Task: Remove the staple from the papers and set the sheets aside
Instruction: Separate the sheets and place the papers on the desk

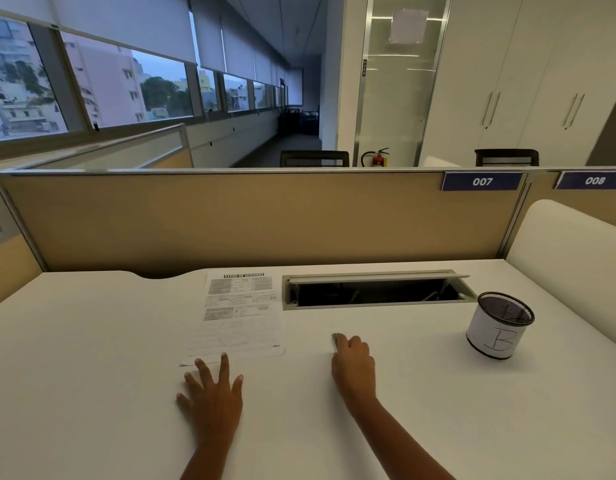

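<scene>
The printed papers [238, 317], headed with a bold title, lie flat on the white desk [92, 341] just left of centre. No staple can be made out at this distance. My left hand [213, 393] lies palm down with its fingers spread, and the fingertips touch the papers' near edge. My right hand [353, 365] rests on the desk to the right of the papers with its fingers bent together. A sliver of a small grey object [334, 338] shows at its fingertips. Whether the hand grips it is hidden.
An open cable hatch [372, 292] is sunk into the desk behind my right hand. A black mesh pen cup [500, 325] wrapped in white paper marked "B" stands at the right. A tan partition [251, 216] closes the desk's far side.
</scene>
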{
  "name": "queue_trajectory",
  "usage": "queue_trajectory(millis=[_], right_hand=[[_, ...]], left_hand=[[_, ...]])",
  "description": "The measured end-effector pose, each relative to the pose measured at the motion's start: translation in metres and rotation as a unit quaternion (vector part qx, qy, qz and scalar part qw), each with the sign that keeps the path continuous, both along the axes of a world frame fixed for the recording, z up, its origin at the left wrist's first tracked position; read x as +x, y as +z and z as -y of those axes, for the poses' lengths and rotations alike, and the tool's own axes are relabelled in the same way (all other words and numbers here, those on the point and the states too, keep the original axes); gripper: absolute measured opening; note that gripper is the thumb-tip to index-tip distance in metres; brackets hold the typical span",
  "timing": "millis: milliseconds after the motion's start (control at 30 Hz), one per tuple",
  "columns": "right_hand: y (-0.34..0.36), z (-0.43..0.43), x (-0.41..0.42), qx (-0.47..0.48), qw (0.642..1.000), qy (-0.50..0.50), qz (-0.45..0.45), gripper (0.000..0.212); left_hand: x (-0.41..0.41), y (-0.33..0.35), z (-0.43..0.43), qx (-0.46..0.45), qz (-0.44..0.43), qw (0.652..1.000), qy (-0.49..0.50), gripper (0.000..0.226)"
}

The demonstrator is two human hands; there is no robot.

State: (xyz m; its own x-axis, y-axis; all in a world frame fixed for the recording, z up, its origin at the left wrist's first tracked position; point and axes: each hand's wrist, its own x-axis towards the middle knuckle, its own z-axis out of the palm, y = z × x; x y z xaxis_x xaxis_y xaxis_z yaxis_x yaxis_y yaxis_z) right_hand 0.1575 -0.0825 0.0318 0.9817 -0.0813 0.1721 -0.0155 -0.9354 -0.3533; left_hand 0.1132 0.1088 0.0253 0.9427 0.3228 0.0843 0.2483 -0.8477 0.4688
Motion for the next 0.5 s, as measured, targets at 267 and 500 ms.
queue_trajectory(millis=[267,500], right_hand=[[-0.002,-0.055,0.053,0.005,0.999,0.025,-0.025,0.042],[-0.015,-0.069,0.079,-0.001,0.999,0.009,-0.048,0.043]], left_hand=[[0.040,-0.022,-0.037,0.032,-0.056,0.998,-0.018,0.088],[0.060,-0.028,-0.049,0.037,-0.016,0.999,0.006,0.109]])
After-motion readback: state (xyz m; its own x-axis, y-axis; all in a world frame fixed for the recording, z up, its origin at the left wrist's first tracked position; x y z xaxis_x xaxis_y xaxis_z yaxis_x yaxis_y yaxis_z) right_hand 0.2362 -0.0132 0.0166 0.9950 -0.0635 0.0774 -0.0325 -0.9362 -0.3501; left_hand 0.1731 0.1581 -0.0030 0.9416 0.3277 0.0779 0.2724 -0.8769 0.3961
